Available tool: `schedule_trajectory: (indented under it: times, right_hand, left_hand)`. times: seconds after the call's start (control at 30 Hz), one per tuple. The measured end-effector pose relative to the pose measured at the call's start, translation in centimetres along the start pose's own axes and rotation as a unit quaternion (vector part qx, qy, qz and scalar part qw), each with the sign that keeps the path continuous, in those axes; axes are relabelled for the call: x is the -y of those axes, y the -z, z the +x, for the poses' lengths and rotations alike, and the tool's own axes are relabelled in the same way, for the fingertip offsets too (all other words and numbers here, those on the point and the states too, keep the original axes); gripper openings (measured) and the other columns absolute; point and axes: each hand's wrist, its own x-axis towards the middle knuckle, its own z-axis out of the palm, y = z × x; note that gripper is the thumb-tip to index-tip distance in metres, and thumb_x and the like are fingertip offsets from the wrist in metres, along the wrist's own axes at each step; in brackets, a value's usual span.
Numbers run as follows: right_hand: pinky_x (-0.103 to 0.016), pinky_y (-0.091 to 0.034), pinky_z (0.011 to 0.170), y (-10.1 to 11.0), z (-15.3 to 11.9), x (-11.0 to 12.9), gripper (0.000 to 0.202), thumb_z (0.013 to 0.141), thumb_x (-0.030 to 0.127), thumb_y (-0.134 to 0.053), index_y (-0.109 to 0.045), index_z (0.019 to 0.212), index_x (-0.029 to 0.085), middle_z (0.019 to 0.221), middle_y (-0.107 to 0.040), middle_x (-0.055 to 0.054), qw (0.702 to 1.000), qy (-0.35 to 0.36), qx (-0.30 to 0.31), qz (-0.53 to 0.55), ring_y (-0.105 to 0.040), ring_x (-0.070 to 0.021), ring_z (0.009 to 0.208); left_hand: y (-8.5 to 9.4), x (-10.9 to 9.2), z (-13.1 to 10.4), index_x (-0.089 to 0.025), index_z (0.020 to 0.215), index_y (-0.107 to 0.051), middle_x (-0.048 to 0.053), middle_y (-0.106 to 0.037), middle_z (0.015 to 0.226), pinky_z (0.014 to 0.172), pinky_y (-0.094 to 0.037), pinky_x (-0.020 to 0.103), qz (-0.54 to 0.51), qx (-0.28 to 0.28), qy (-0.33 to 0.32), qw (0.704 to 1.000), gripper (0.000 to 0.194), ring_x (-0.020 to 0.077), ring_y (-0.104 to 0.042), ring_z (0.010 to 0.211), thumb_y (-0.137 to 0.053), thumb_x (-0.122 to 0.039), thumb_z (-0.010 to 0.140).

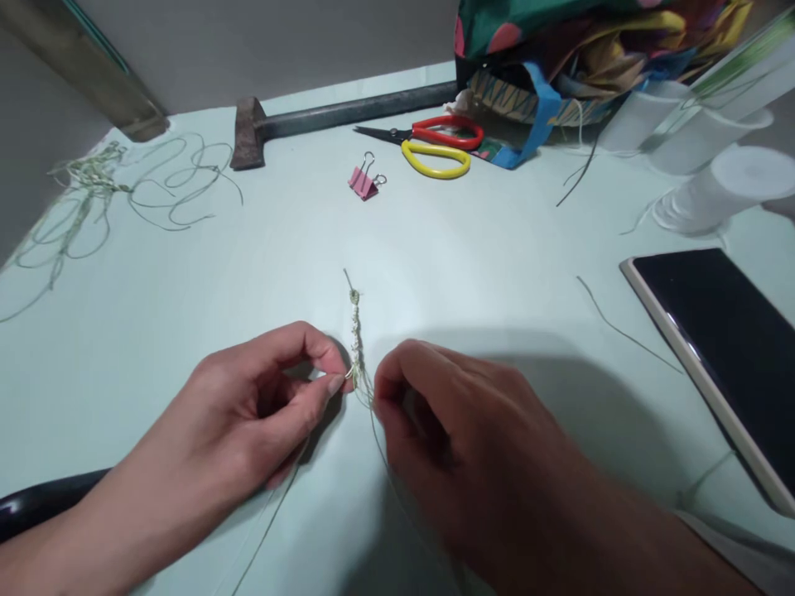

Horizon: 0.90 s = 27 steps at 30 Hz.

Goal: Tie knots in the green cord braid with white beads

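A short braided cord (356, 331), pale green and white, lies near the middle of the table with its knotted end pointing away from me. Thin loose strands spread from its near end. My left hand (267, 406) pinches strands between thumb and forefinger at the left of that end. On the other side, my right hand (447, 430) is closed around strands at the cord's right; its fingertips are partly hidden. Long thin threads trail from both hands toward the table's near edge.
Behind the cord are a pink binder clip (365, 180), scissors (438, 147) with red and yellow handles, and a hammer (248, 132). Tangled green cord (93, 182) lies far left. Thread spools (701, 199), a phone (720, 348) and a patterned bag (515, 33) occupy the right.
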Motion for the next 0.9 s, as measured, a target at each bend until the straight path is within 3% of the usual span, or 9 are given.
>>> schedule_trajectory:
  times: [0.1, 0.23, 0.4, 0.57, 0.73, 0.9]
  right_hand:
    - [-0.032, -0.038, 0.044, -0.11, -0.25, 0.25, 0.016, 0.096, 0.016, -0.06, -0.065, 0.084, 0.025, 0.06, -0.062, 0.009, 1.0, -0.002, -0.002, 0.019, -0.058, -0.0115, 0.045]
    - [-0.027, -0.039, 0.043, -0.05, -0.06, 0.65, 0.019, 0.098, 0.018, -0.061, -0.063, 0.08, 0.025, 0.055, -0.057, 0.01, 0.998, -0.014, 0.009, 0.052, -0.054, -0.0093, 0.042]
    - [-0.023, -0.038, 0.043, 0.23, 0.44, 0.93, 0.023, 0.099, 0.025, -0.061, -0.061, 0.076, 0.026, 0.051, -0.054, 0.01, 0.994, -0.054, 0.03, 0.094, -0.051, -0.0081, 0.04]
    - [-0.023, -0.038, 0.042, 0.18, 0.14, 1.0, 0.022, 0.098, 0.027, -0.06, -0.059, 0.076, 0.027, 0.051, -0.056, 0.01, 0.992, -0.062, 0.044, 0.096, -0.053, -0.0091, 0.041]
    - [-0.021, -0.036, 0.04, 0.09, -0.16, 0.89, 0.019, 0.094, 0.025, -0.065, -0.059, 0.076, 0.027, 0.052, -0.056, 0.009, 0.992, -0.067, 0.04, 0.1, -0.051, -0.0092, 0.041]
    - [-0.021, -0.037, 0.041, 0.19, 0.08, 0.75, 0.02, 0.094, 0.024, -0.065, -0.057, 0.075, 0.027, 0.051, -0.055, 0.009, 0.992, -0.054, 0.054, 0.101, -0.05, -0.0087, 0.041]
  left_hand:
    - [0.16, 0.12, 0.02, -0.027, 0.1, -0.081, -0.006, -0.062, 0.065, 0.039, -0.027, 0.017, -0.078, 0.023, 0.012, 0.997, 0.018, 0.0052, -0.031, 0.04, -0.075, -0.043, 0.105]
    - [0.11, -0.09, 0.19, -0.029, 0.118, -0.083, -0.002, -0.077, 0.083, 0.045, -0.034, 0.017, -0.15, 0.045, 0.062, 0.986, 0.024, 0.0028, -0.038, 0.044, -0.086, -0.047, 0.102]
    - [-0.04, -0.02, 0.36, -0.028, 0.102, -0.087, -0.008, -0.059, 0.063, 0.045, -0.025, 0.017, -0.163, 0.048, 0.106, 0.98, 0.025, 0.005, -0.031, 0.047, -0.092, -0.05, 0.091]
    - [-0.01, 0.45, 0.37, -0.03, 0.09, -0.088, -0.009, -0.047, 0.06, 0.042, -0.018, 0.022, -0.177, 0.018, 0.147, 0.973, 0.026, 0.0074, -0.027, 0.048, -0.097, -0.05, 0.076]
    - [0.19, 0.35, -0.07, -0.029, 0.093, -0.088, -0.007, -0.046, 0.063, 0.044, -0.019, 0.022, -0.174, 0.025, 0.142, 0.974, 0.027, 0.0096, -0.025, 0.052, -0.094, -0.054, 0.085]
    - [0.21, 0.62, -0.03, -0.03, 0.094, -0.087, -0.007, -0.043, 0.062, 0.043, -0.017, 0.022, -0.189, 0.027, 0.154, 0.969, 0.029, 0.0102, -0.022, 0.052, -0.096, -0.056, 0.084]
